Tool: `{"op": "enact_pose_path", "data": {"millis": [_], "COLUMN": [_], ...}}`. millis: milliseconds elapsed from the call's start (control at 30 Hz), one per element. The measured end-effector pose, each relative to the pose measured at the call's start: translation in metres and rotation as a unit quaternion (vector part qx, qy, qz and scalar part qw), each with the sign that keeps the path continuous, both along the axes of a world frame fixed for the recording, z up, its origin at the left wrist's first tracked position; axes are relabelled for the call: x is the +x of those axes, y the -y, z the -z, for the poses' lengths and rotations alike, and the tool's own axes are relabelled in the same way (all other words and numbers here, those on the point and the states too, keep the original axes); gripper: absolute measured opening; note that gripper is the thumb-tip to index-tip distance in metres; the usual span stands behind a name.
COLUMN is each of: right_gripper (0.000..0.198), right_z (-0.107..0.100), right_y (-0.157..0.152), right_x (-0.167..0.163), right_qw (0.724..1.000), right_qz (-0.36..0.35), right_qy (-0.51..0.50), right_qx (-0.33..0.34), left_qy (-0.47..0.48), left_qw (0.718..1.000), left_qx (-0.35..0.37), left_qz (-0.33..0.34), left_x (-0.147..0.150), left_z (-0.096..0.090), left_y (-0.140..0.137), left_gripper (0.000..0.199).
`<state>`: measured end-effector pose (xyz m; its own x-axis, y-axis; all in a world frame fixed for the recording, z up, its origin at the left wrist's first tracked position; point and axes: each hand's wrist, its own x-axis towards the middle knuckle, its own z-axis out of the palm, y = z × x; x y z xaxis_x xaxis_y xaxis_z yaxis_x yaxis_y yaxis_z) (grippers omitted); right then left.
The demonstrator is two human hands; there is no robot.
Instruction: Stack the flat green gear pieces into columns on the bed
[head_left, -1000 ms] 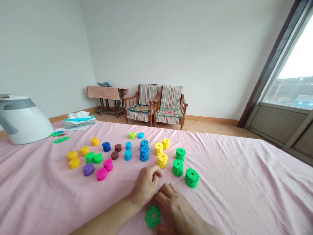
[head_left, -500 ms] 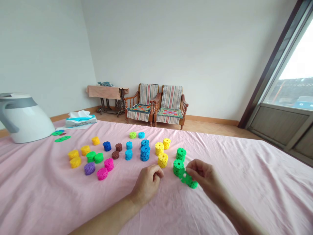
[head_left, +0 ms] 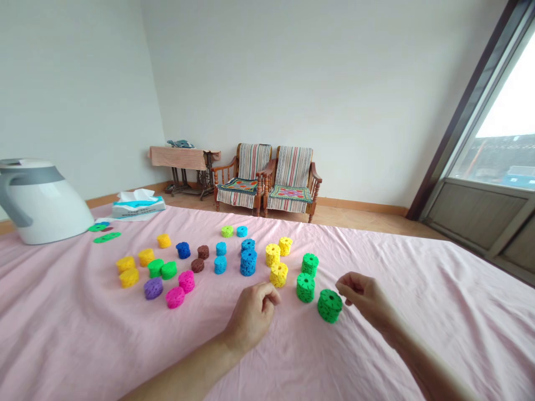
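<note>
My right hand (head_left: 363, 294) hovers just to the right of the nearest stack of green notched plastic discs (head_left: 330, 306). Its fingers are curled with thumb and forefinger close together, and no disc shows in them. Two more green stacks (head_left: 305, 287) stand behind that one. My left hand (head_left: 256, 312) rests on the cloth in a loose fist, and nothing is seen in it. Closest to it is a yellow stack (head_left: 278, 274), with two other yellow stacks (head_left: 273, 254) behind. A tall blue stack (head_left: 248, 262) stands beyond the left hand.
Shorter disc stacks spread to the left: pink (head_left: 175, 297), purple (head_left: 153, 288), orange-yellow (head_left: 129, 277), brown (head_left: 198, 265) and others. A white kettle (head_left: 50, 206) and a tissue box (head_left: 138, 207) stand at the far left of the pink cloth (head_left: 104, 345). Two chairs (head_left: 290, 175) are beyond.
The green disc in my right hand was let go onto the nearest green stack. My right hand has drawn back slightly to the right. The left hand stays put.
</note>
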<state>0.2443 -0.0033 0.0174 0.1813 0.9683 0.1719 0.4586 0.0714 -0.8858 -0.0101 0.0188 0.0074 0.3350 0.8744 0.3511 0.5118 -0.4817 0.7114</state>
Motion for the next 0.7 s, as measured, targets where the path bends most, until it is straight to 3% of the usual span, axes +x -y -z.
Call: {"op": "enact_pose_path", "data": {"millis": [167, 333, 467, 700], "right_gripper": [0.025, 0.029, 0.029, 0.032], "right_z": [-0.002, -0.017, -0.021, -0.001], "right_y": [-0.003, 0.002, 0.004, -0.007], "right_x": [0.007, 0.005, 0.003, 0.0], "right_qw": [0.998, 0.993, 0.995, 0.997], "right_qz": [0.059, 0.1, 0.079, 0.052], "right_qy": [0.022, 0.004, 0.001, -0.006], "right_qx": [0.019, 0.056, 0.065, 0.051], "left_qy": [-0.008, -0.049, -0.071, -0.071], "left_qw": [1.0, 0.995, 0.989, 0.986], "left_qx": [0.026, 0.028, -0.003, 0.0], "left_qz": [0.007, 0.083, 0.13, 0.152], "left_x": [0.001, 0.005, 0.008, 0.008], "left_z": [-0.003, -0.005, 0.0, 0.005], "left_y": [0.003, 0.019, 0.027, 0.026], "left_gripper": [0.028, 0.023, 0.021, 0.017]}}
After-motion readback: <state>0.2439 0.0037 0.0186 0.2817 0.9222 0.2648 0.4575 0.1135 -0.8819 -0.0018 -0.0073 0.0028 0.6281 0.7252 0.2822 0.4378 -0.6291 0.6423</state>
